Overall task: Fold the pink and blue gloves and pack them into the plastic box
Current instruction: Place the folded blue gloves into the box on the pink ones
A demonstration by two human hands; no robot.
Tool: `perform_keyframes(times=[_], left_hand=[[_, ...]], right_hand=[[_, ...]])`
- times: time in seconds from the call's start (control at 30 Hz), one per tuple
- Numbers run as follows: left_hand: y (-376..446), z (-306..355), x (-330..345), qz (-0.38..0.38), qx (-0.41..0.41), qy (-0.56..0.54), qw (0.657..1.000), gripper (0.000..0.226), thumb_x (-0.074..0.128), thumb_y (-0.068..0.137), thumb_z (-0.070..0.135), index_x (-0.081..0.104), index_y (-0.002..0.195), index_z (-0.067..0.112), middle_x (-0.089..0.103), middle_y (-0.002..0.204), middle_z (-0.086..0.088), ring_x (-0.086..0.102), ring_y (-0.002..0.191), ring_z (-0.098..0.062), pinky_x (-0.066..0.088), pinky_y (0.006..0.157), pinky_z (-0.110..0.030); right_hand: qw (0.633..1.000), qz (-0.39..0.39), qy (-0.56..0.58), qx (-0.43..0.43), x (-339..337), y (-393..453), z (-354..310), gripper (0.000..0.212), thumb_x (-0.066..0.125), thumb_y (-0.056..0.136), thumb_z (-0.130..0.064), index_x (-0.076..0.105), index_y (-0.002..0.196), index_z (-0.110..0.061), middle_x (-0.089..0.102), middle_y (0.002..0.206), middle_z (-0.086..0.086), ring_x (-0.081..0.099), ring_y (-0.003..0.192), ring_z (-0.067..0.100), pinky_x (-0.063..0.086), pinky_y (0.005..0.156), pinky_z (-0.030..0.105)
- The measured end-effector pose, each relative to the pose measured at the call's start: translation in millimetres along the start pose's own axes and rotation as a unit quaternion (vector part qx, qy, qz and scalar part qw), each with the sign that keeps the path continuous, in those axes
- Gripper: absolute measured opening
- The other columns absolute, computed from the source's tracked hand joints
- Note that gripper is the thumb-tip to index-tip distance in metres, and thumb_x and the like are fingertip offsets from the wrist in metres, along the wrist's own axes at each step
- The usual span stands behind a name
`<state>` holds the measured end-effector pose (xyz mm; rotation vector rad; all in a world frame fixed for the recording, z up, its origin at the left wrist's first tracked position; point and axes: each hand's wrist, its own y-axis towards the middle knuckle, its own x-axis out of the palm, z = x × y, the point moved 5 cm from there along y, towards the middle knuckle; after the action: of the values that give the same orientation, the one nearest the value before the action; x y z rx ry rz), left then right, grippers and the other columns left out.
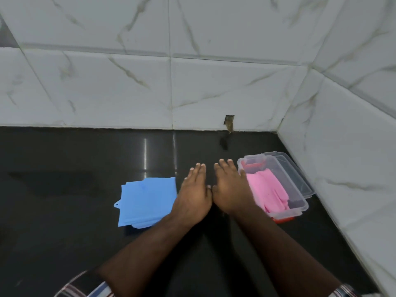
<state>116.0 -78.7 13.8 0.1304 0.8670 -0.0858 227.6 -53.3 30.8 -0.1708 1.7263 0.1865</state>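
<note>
Pink gloves (pixel 269 192) lie folded inside the plastic box (pixel 300 207) at three o'clock on the black bench (pixel 64 232); blue gloves (pixel 145 202) sit flat at nine o'clock. Left hand (pixel 194 199) and right hand (pixel 230 189) hover between them, each grip spread, fingers straight, holding nothing.

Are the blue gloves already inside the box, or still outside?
Outside: the blue gloves lie folded on the dark counter, left of both hands; only pink gloves are in the box.
</note>
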Motion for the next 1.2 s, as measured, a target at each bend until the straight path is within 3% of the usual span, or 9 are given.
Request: perform_keyframes(times=[0.17, 0.27, 0.4, 0.5, 0.63, 0.77, 0.97, 1.2], left_hand=[[10.3, 53.7, 38.9, -0.058, -0.022, -0.118, 0.991, 0.065, 0.048, 0.100, 0.015, 0.019, 0.158, 0.009, 0.018, 0.166, -0.006, 0.014, 0.153, -0.014, 0.008, 0.115, -0.015], [13.7, 71.7, 50.5, -0.076, -0.048, -0.160, 0.983, 0.058, 0.051, 0.097, 0.014, 0.033, 0.152, 0.013, 0.039, 0.156, -0.003, 0.037, 0.141, -0.016, 0.020, 0.098, -0.005], [15.6, 75.5, 60.8, -0.103, -0.094, -0.197, 0.971, 0.055, 0.053, 0.090, 0.023, 0.043, 0.143, 0.037, 0.063, 0.132, 0.010, 0.060, 0.120, -0.013, 0.045, 0.101, -0.029], [16.5, 69.4, 59.8, -0.108, -0.110, -0.224, 0.962, 0.058, 0.051, 0.083, 0.027, 0.045, 0.138, 0.046, 0.067, 0.125, 0.016, 0.063, 0.114, -0.008, 0.049, 0.103, -0.037], [14.6, 61.1, 40.2, -0.078, -0.124, -0.234, 0.961, 0.057, 0.052, 0.090, 0.016, 0.045, 0.141, 0.040, 0.065, 0.127, 0.009, 0.062, 0.114, -0.013, 0.047, 0.097, -0.029], [9.5, 36.8, 17.1, -0.040, -0.145, -0.243, 0.958, 0.053, 0.052, 0.097, 0.020, 0.041, 0.147, 0.033, 0.061, 0.134, 0.006, 0.059, 0.120, -0.016, 0.048, 0.102, -0.034], [2.0, -3.5, -12.6, 0.007, -0.172, -0.237, 0.956, 0.051, 0.051, 0.097, 0.021, 0.042, 0.145, 0.035, 0.061, 0.136, 0.006, 0.060, 0.121, -0.019, 0.051, 0.103, -0.041], [-7.0, -30.4, -36.7, 0.015, -0.160, -0.245, 0.956, 0.052, 0.051, 0.097, 0.018, 0.041, 0.146, 0.036, 0.061, 0.133, 0.013, 0.060, 0.118, -0.012, 0.052, 0.100, -0.035]], right_hand=[[0.992, 0.043, 0.031, 0.112, -34.5, -11.5, 85.6, 0.061, 0.053, 0.091, -0.029, 0.037, 0.147, -0.009, 0.037, 0.155, 0.012, 0.032, 0.143, 0.028, 0.031, 0.115, 0.049], [0.978, 0.064, 0.060, 0.189, -45.6, -19.7, 132.0, 0.060, 0.056, 0.087, -0.040, 0.045, 0.140, -0.013, 0.050, 0.142, 0.011, 0.047, 0.131, 0.030, 0.041, 0.107, 0.048], [0.963, 0.000, 0.124, 0.240, -34.9, -23.8, 157.8, 0.062, 0.060, 0.088, -0.044, 0.045, 0.138, -0.012, 0.054, 0.137, 0.013, 0.054, 0.122, 0.031, 0.047, 0.101, 0.048], [0.960, -0.011, 0.137, 0.243, -29.4, -22.3, 151.3, 0.062, 0.062, 0.091, -0.041, 0.041, 0.142, -0.012, 0.052, 0.140, 0.012, 0.054, 0.124, 0.031, 0.047, 0.101, 0.044], [0.966, -0.012, 0.145, 0.214, -22.8, -10.9, 126.2, 0.062, 0.062, 0.090, -0.041, 0.043, 0.141, -0.012, 0.052, 0.139, 0.012, 0.054, 0.124, 0.031, 0.046, 0.101, 0.044], [0.973, -0.023, 0.148, 0.176, -11.4, 2.2, 90.5, 0.066, 0.060, 0.088, -0.044, 0.040, 0.143, -0.014, 0.047, 0.145, 0.013, 0.053, 0.128, 0.030, 0.046, 0.104, 0.044], [0.978, -0.055, 0.143, 0.143, 8.2, 16.0, 37.1, 0.073, 0.057, 0.091, -0.049, 0.028, 0.150, -0.017, 0.016, 0.164, 0.013, 0.030, 0.146, 0.035, 0.037, 0.113, 0.049], [0.988, -0.025, 0.100, 0.112, 2.0, 18.5, -3.1, 0.071, 0.056, 0.091, -0.046, 0.028, 0.150, -0.019, 0.020, 0.163, 0.012, 0.019, 0.150, 0.034, 0.024, 0.117, 0.056]])
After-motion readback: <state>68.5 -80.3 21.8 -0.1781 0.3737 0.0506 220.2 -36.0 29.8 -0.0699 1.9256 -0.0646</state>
